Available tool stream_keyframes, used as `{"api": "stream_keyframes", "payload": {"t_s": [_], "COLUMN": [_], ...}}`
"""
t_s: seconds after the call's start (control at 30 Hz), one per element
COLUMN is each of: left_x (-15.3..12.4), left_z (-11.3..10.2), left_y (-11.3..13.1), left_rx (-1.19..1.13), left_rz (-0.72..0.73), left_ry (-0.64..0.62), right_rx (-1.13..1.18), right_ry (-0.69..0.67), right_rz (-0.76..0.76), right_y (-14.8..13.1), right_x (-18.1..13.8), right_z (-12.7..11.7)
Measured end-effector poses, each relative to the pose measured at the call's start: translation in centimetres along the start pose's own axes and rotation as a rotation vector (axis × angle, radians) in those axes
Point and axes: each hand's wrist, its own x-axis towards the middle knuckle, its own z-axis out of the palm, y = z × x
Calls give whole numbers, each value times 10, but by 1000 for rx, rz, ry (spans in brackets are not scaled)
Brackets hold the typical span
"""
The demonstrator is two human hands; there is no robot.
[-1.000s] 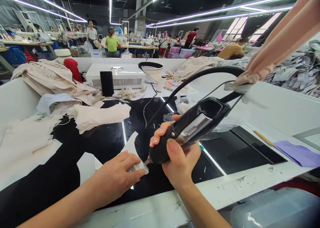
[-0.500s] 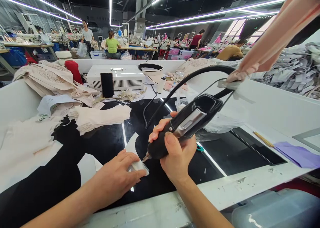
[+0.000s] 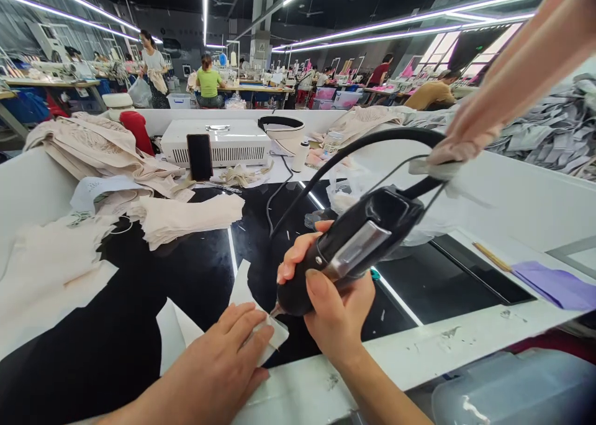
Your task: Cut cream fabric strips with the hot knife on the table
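My right hand [image 3: 333, 294] is wrapped round a black handheld power tool [image 3: 356, 251] with a silver strip on its side and a pointed metal tip. The tip meets the edge of a small white cut piece [image 3: 242, 288], fabric or something like it. My left hand [image 3: 233, 350] holds this piece against the glossy black work surface [image 3: 205, 276], its fingers over the lower part, near the tip. Beside my left wrist lies another white piece [image 3: 172, 332], partly covered by the hand. A thick black cable [image 3: 372, 138] leaves the tool's rear.
A pink cloth strip [image 3: 521, 83] hangs from above and supports the cable. Stacked cream pieces [image 3: 190, 217] lie at the left. Behind stand a white vented box [image 3: 228, 142] and a dark phone [image 3: 199, 158]. A purple cloth [image 3: 556, 285] is at the right. Several people work beyond.
Both hands have moved slightly toward me and right, with the tool and the white piece. The left fingers now lie flatter over the piece. A person in the background has walked nearer.
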Motion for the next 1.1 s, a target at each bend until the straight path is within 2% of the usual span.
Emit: {"api": "stream_keyframes", "payload": {"t_s": [0.1, 0.2, 0.43, 0.87, 1.1], "left_x": [2, 7, 3, -1, -3], "left_z": [-6, -9, -2, 1, 2], "left_y": [-2, -15, -38, -37, -36], "left_rx": [28, -39, -121, -123, -123], "left_rz": [11, 48, 48, 69, 35], "left_ry": [33, 12, -68, 5, -10], "right_rx": [-4, -12, 21, 10, 46], "right_ry": [2, 11, 14, 15, 16], "right_rz": [-3, 1, -9, -3, -30], "right_y": [-4, -4, -5, -5, 3], "right_x": [-5, -6, -7, -6, 2], "right_z": [-2, -2, 0, -3, 0]}}
